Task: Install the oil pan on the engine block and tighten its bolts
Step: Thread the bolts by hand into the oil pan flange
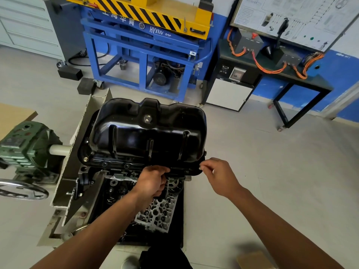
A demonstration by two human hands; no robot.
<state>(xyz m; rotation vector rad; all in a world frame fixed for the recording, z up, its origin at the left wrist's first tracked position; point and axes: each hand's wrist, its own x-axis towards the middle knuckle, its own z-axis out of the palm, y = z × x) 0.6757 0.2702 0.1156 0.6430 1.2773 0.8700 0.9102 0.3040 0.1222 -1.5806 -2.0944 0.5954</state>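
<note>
**Pan seated, bolts going in**

Have the engine block (pixel 120 174) centre frame, oil pan (pixel 147 133) seated on top. Curl the left hand (pixel 153 181) at the pan's near edge; grip hidden. Pinch a small bolt (pixel 200 167) with the right hand (pixel 219 175) at the pan's right corner. Judge a few flange bolts (pixel 104 164) placed, tightening left.

Bright, even workshop light, with wide-angle bending at the edges.

Light falls softly from above: the glossy black oil pan (pixel 147 133) shows white glare streaks along its ribs and one hot spot on top, and the bolt (pixel 200 167) pinched in the right hand (pixel 219 175) glints. The pale floor (pixel 272 162) carries only faint, fuzzy shadows. The centre is sharp; the handwheel (pixel 21 189) at the left edge smears, and the cabinet drawers (pixel 25 26) and wall board (pixel 295 20) lean outward.
</note>
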